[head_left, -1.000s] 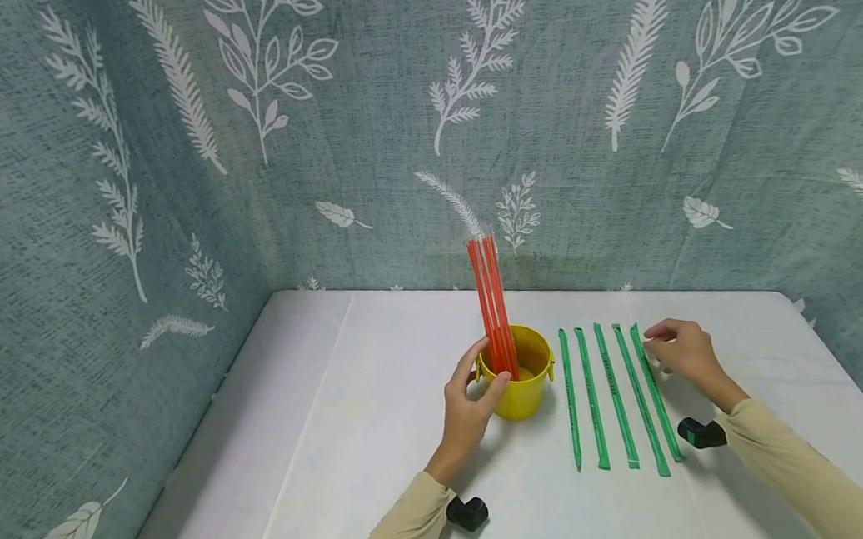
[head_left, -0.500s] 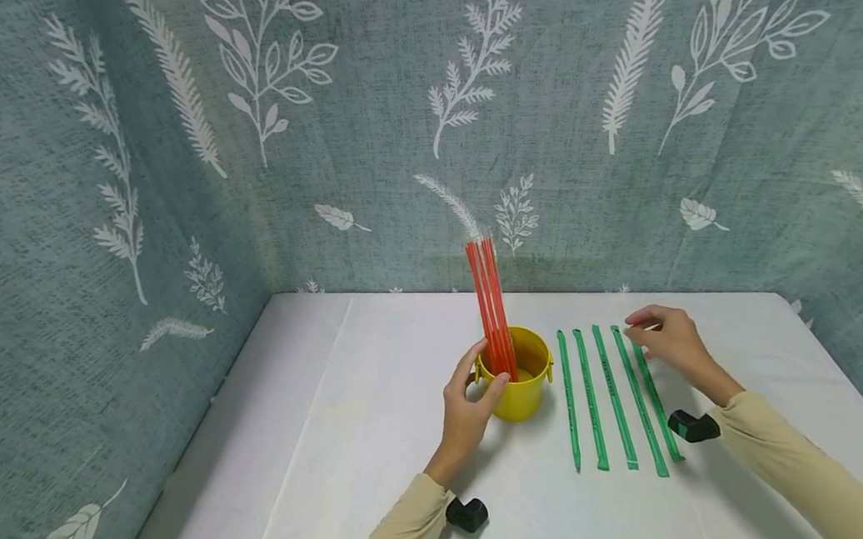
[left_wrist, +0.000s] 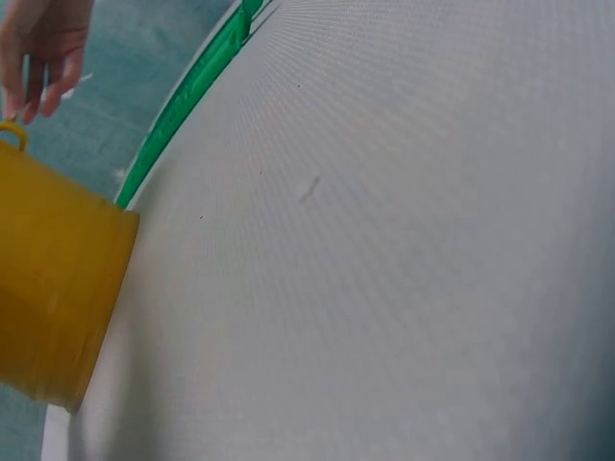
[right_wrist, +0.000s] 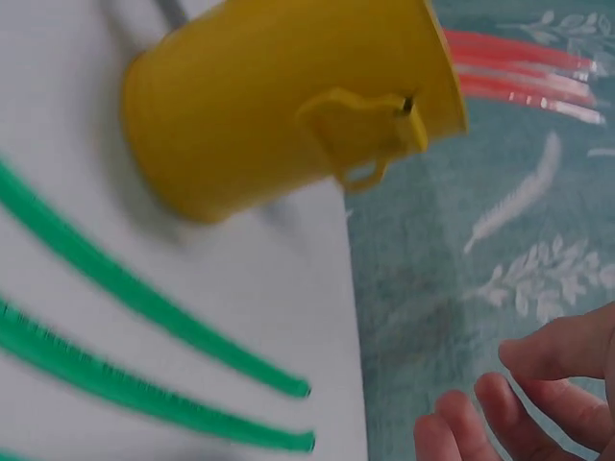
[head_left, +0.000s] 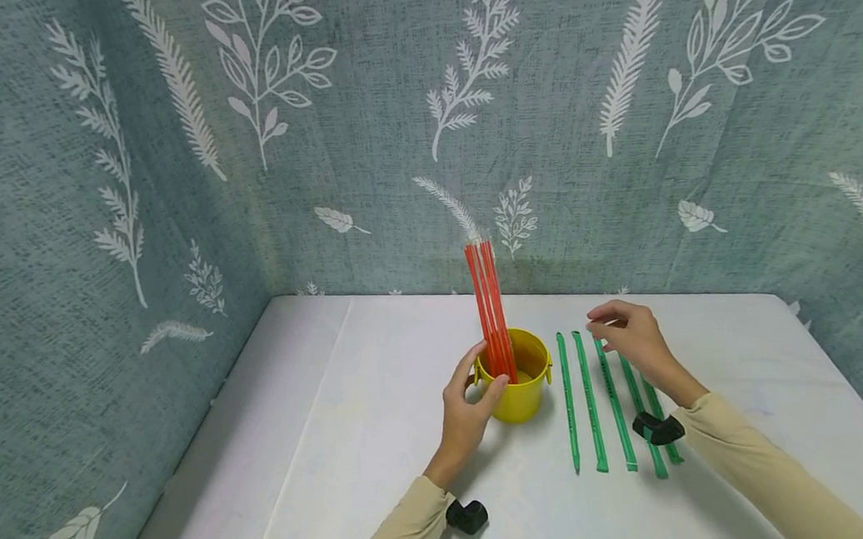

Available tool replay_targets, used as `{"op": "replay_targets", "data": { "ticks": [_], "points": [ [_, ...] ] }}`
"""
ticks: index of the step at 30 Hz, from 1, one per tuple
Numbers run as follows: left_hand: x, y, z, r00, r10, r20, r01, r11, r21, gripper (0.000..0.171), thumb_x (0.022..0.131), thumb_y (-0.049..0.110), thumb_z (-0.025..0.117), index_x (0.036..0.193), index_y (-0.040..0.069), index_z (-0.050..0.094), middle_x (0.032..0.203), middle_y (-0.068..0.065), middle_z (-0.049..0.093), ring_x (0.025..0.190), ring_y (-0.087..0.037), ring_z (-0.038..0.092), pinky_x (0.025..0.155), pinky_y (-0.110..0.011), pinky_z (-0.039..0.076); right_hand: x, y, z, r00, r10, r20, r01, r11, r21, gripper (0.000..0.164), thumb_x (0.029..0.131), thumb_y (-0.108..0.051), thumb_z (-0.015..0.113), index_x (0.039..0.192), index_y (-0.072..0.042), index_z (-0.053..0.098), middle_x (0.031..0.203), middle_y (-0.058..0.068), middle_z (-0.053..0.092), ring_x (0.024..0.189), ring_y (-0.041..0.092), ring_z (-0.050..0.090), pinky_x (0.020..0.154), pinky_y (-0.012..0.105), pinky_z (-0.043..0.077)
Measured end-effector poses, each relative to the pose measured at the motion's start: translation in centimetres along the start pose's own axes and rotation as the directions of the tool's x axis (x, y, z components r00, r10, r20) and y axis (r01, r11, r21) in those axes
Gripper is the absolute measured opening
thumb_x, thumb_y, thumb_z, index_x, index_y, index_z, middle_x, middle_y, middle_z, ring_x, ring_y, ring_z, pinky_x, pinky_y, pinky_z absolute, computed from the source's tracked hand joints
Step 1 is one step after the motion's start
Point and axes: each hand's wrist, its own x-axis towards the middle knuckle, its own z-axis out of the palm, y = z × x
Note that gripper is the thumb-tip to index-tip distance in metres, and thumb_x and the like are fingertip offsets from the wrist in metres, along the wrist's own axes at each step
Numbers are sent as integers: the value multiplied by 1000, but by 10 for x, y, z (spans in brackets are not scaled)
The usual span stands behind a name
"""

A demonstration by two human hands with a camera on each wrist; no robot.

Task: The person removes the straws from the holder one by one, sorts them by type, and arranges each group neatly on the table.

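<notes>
My left hand (head_left: 466,417) holds the small yellow bucket (head_left: 517,401) from its left, with the thumb at the near rim and the fingers round the left side. Slim red sticks (head_left: 489,299), in clear wrapping, lean upright in the bucket; their lower ends are inside it. To its right lie several narrow green wrapped sticks (head_left: 590,409) in a row, with dark print along them. Above their far ends hovers my right hand (head_left: 632,339), its fingers loosely bent and nothing between them. In the right wrist view, those fingers (right_wrist: 500,399) show beyond two green sticks (right_wrist: 144,293).
Everything stands on a table with a white cover (head_left: 338,443). A blue-green cloth (head_left: 377,140) with white leaf prints hangs behind and on the left. Each wrist carries a black camera, the left one (head_left: 467,517) close over the table.
My right hand has moved left from the rightmost green stick, across the row's far ends to about the middle one. The left hand stays on the bucket.
</notes>
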Motion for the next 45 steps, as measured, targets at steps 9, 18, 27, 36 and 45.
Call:
{"op": "replay_targets", "data": {
  "ticks": [9,18,27,36,45],
  "points": [
    [0,-1,1,1000,5,3,-5,1000,11,49,84,16,59,130,8,41,132,-4,43,120,-16,38,84,-47,36,-12,-66,12,999,-13,38,11,999,53,28,84,-25,59,103,-4,58,98,13,58,85,29,57,66,34,50],
    [0,-2,0,1000,0,-4,1,1000,19,49,85,17,58,130,9,41,132,-3,43,120,-14,37,85,-46,37,34,-2,41,998,-57,29,52,985,164,35,81,-32,62,107,-10,59,100,8,58,84,22,58,62,31,50],
    [0,-2,1,1000,12,-14,-12,999,41,49,84,17,59,129,8,42,130,-5,45,118,-17,41,83,-45,39,12,-69,48,994,-100,51,88,975,203,28,82,-22,62,103,-4,59,98,14,58,83,24,58,68,34,50],
    [0,-1,-1,1000,2,-25,-2,999,36,49,84,17,59,129,8,42,130,-5,45,119,-15,40,83,-47,38,0,-122,59,994,-90,55,77,973,216,27,81,-8,62,105,1,56,101,21,57,82,24,59,69,36,50],
    [0,0,0,1000,-7,-16,8,999,34,49,85,17,58,130,8,41,131,-5,44,119,-16,39,85,-48,37,13,-112,81,995,-88,38,78,971,227,29,78,-8,64,106,-7,55,98,10,58,85,23,58,67,31,50]
  ]
}}
